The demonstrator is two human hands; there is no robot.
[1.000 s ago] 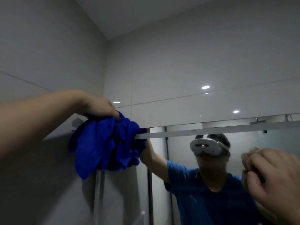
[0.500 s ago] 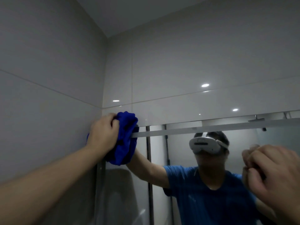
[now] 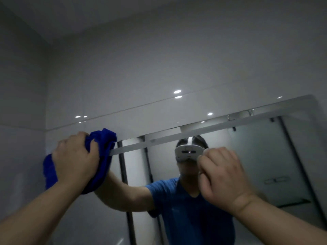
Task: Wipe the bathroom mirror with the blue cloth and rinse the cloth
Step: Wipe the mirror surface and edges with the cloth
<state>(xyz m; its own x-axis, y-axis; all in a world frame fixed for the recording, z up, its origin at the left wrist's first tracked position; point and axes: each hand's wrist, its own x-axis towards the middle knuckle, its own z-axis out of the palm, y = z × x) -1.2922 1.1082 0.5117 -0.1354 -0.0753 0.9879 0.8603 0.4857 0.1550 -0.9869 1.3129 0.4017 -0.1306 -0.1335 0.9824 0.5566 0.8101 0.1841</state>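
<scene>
Grey tiled wall (image 3: 23, 85) fills the left and upper frame, with ceiling-light glints along the tile seam. Left hand (image 3: 75, 160), centre left, has its fingers curled tight round the bunched blue cloth (image 3: 103, 152), pressing it against the upper left corner of the mirror (image 3: 265, 156). Cloth is deep blue, crumpled, bulging above and below the hand. Right hand (image 3: 223, 175), centre right, is a closed fist in front of the glass; whether it holds anything cannot be told. It blocks part of the reflected person in a blue shirt (image 3: 185, 218). Mirror's lower edge is cut off; the scene is dim
</scene>
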